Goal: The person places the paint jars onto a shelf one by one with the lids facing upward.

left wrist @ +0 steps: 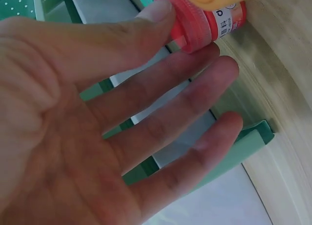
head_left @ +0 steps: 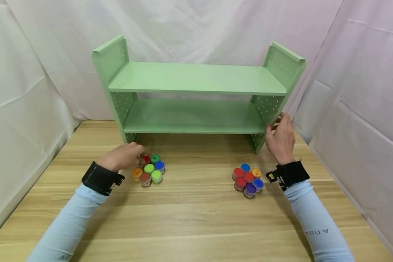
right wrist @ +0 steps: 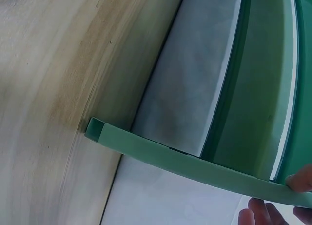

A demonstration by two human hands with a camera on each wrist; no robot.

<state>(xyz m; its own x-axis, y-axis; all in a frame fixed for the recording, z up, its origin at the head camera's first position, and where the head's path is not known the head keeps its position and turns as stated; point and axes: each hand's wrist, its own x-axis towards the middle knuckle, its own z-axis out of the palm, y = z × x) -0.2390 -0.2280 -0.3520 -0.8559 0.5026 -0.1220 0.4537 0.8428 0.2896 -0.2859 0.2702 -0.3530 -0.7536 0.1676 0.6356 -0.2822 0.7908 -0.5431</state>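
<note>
My left hand (head_left: 124,155) is at the left cluster of small paint jars, its thumb and forefinger pinching a jar with a red lid (left wrist: 192,27). The other fingers stretch out past it in the left wrist view. Around that jar sit ones with a dark green lid (head_left: 155,158), light green lids (head_left: 157,176), a blue lid (head_left: 159,166), a brown lid (head_left: 145,178) and an orange lid (head_left: 137,173). My right hand (head_left: 281,140) grips the right side panel (right wrist: 185,169) of a green two-tier shelf (head_left: 196,78), thumb on the inner side and fingers outside.
A second cluster of jars stands at the right, with red (head_left: 238,173), blue (head_left: 245,167), orange (head_left: 256,173) and purple (head_left: 250,190) lids. All rest on a wooden table (head_left: 190,218). White cloth (head_left: 196,29) hangs behind the shelf and along both sides.
</note>
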